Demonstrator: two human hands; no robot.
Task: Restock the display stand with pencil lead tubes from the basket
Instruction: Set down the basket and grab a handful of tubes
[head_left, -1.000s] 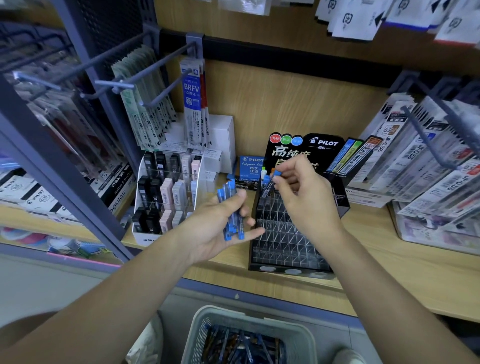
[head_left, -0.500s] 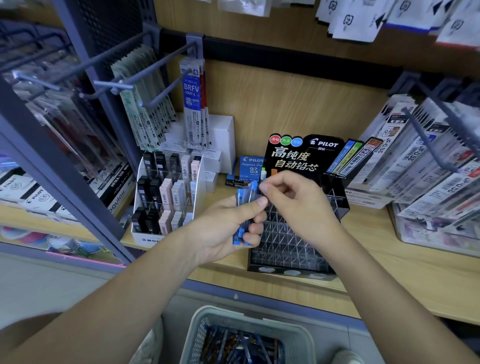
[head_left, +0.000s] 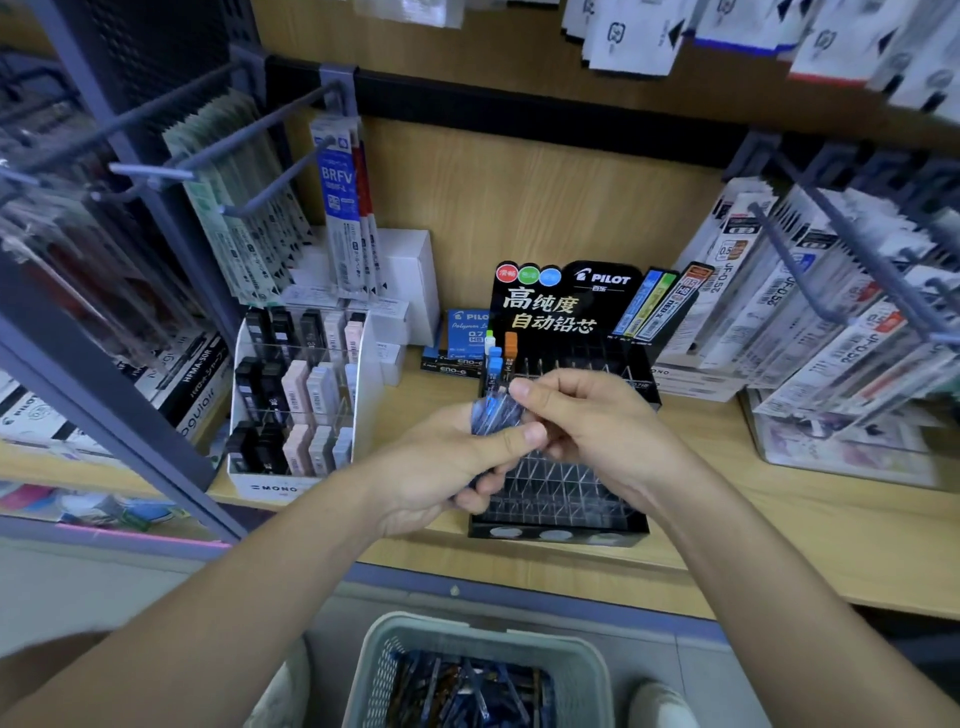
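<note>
My left hand (head_left: 441, 467) grips a bundle of blue pencil lead tubes (head_left: 493, 413) in front of the black Pilot display stand (head_left: 558, 499). My right hand (head_left: 587, 426) meets it from the right, its fingertips pinching the top of a tube in the bundle. The stand's clear grid of slots is mostly bare; a few tubes with blue, green and orange caps (head_left: 500, 358) stand in its back left corner. The grey basket (head_left: 483, 670), holding several more tubes, sits low at the frame's bottom.
A white Mono eraser display (head_left: 296, 405) stands left of the stand on the wooden shelf (head_left: 779, 525). Hooks with refill packs (head_left: 337, 208) jut out at upper left and right. Clear bins of packaged refills (head_left: 841, 332) crowd the right.
My right hand left the stand's back left corner, where it had set a tube, and came back to the bundle in my left hand. Both hands shifted slightly right.
</note>
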